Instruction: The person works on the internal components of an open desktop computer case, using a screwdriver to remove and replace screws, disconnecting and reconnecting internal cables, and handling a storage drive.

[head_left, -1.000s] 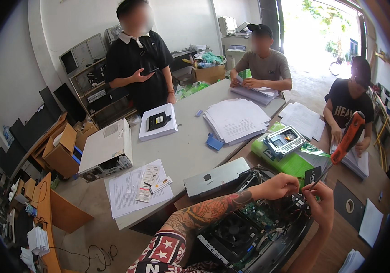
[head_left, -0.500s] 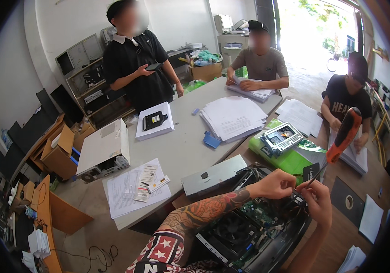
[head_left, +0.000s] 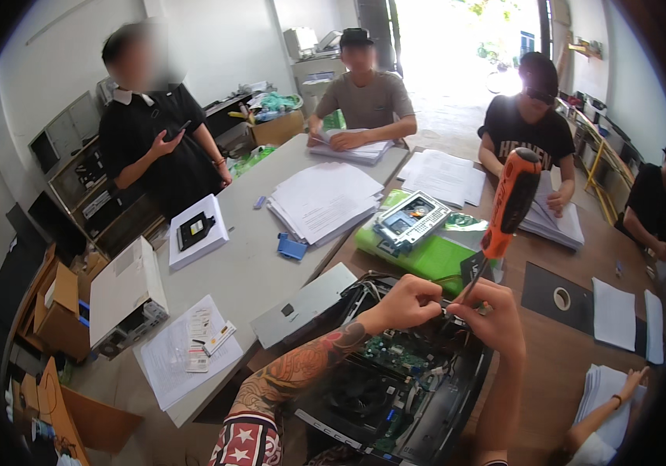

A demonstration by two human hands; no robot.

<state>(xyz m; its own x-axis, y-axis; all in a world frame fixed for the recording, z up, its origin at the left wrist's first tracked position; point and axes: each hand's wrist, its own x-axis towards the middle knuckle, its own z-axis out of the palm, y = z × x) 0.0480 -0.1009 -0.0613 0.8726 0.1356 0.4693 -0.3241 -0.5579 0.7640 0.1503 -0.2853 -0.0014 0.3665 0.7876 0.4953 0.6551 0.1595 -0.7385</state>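
An open desktop computer case lies below my hands, with a green circuit board, a black fan and cables inside. My right hand is closed over the case's far right corner. From it a screwdriver rises, its orange and black handle up and its shaft between my fingers. Beside it, my left hand is closed in a pinch at the case's far edge; whatever it grips is hidden. A small black card-like piece shows behind the screwdriver shaft.
Past the case, a metal drive cage lies on a green package. Left are a silver metal box, papers and a white computer case. Paper stacks, a tape roll and several other people surround the tables.
The view has swung right, so the scene sits farther left and more people show at the right. Both hands stay at the case's far corner; the screwdriver handle stands more upright.
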